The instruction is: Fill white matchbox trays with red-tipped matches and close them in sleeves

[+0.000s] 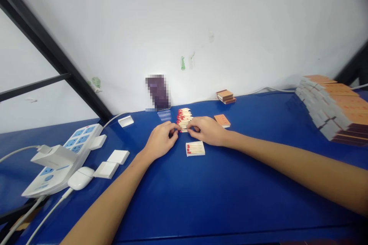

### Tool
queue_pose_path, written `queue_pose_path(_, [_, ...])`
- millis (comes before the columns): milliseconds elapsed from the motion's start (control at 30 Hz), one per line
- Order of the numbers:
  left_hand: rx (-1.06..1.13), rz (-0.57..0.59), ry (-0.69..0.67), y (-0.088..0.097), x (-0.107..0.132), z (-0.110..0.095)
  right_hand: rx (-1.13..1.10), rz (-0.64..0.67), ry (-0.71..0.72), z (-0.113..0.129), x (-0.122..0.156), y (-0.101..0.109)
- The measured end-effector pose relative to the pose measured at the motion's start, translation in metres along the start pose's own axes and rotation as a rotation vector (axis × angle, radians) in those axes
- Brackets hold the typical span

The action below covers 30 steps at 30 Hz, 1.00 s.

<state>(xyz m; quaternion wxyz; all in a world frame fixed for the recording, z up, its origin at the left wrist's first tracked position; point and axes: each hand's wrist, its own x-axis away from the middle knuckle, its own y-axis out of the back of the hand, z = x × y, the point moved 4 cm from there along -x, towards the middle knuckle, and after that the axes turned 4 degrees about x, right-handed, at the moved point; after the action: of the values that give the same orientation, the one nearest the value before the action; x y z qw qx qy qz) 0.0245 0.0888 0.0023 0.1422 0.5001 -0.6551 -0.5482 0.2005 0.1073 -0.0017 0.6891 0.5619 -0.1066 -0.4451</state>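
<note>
A heap of red-tipped matches (184,116) lies on the blue table with the heads mostly to the left. My left hand (162,138) pinches at the red-head end of the matches nearest me. At their plain end, my right hand (207,130) has its thumb and forefinger curled together. Just in front of the hands sits a white matchbox tray (201,153) with several matches in it, heads also to the left. Beyond my right wrist lies an orange matchbox cover (221,120). How many matches the fingertips hold is too small to tell.
Empty white trays (106,170) lie at the left, beside a white power strip (83,138) with plugs, cables and a white earphone case (81,178). A blurred phone (159,92) leans on the wall. Matchboxes (225,95) stand behind; a large matchbox stack (336,107) is far right.
</note>
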Motion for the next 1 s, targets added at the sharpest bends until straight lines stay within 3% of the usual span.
queue_pose_path(400, [0.028,0.028,-0.035,-0.0002,0.0004,-0.0028,-0.048,0.026,0.008,0.0011,0.0002,0.0017])
queue_pose_path(667, [0.018,0.045,-0.036,-0.0002,0.0000,-0.0040,-0.129,-0.023,-0.002,-0.0060,-0.0005,0.0008])
queue_pose_path(1000, [0.032,0.060,-0.052,-0.0014,0.0004,-0.0050,-0.070,-0.052,0.025,-0.0043,-0.0003,0.0005])
